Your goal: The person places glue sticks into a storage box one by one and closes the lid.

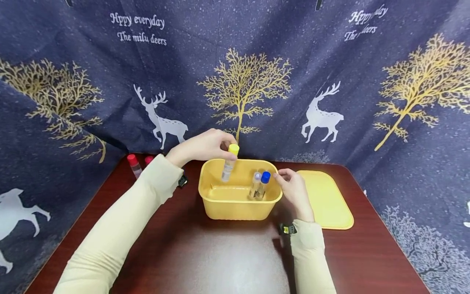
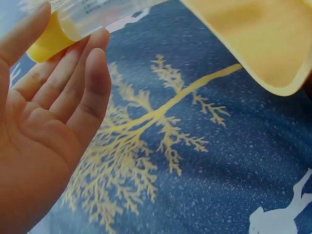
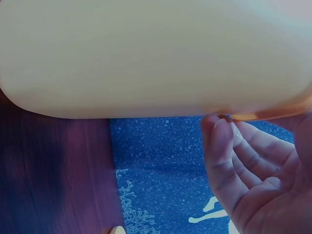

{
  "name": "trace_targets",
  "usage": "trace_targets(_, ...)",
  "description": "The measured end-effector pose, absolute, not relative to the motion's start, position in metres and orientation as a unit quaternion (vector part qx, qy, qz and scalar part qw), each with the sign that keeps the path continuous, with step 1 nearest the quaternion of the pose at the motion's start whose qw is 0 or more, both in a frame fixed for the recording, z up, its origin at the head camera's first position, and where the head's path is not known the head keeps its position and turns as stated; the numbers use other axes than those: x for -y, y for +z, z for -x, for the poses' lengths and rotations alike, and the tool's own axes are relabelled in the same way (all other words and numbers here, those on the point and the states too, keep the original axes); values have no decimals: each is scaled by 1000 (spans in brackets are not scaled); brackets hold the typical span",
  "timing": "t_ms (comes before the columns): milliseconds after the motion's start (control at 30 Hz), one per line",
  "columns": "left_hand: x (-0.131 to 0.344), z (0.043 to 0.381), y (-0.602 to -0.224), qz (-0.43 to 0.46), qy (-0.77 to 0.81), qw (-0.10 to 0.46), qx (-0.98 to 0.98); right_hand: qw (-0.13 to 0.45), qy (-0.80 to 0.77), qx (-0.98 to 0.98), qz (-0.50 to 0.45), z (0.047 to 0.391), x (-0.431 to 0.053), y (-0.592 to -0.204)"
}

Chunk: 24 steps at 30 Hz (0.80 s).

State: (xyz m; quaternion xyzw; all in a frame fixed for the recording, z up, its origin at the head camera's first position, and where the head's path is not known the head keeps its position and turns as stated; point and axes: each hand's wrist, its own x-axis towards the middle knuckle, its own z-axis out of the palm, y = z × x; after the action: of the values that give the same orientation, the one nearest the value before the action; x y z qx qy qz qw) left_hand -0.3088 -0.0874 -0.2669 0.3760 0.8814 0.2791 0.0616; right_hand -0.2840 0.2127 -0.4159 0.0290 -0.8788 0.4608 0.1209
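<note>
In the head view my left hand [image 1: 206, 146] pinches a clear, slim bottle by its yellow cap [image 1: 233, 149]. The bottle [image 1: 227, 170] hangs tilted over the left part of a yellow bin [image 1: 236, 210]. Its printed label also shows in the left wrist view, where the thumb and fingers hold the yellow cap [image 2: 48, 41]. Two similar bottles stand inside the bin at the right, one with a blue cap [image 1: 265, 177], one with a pale top [image 1: 257, 177]. My right hand [image 1: 295, 191] grips the bin's right rim between thumb and fingers.
A flat yellow lid [image 1: 328, 204] lies right of the bin on the dark red table [image 1: 205, 261]. Behind my left arm are a red-capped bottle [image 1: 134, 165] and another red cap [image 1: 148, 159]. A blue curtain [image 1: 257, 24] with deer and trees hangs behind.
</note>
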Motion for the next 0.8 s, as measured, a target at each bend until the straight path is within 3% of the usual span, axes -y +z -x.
trace_targets(300,50,334,-279,-397,140,100,-901,120,462,878,-23,284,-212,-418)
trace_targets(800,2,330,-300,-363,-15,139,-921,120,453,883,-20,283,-212,-418)
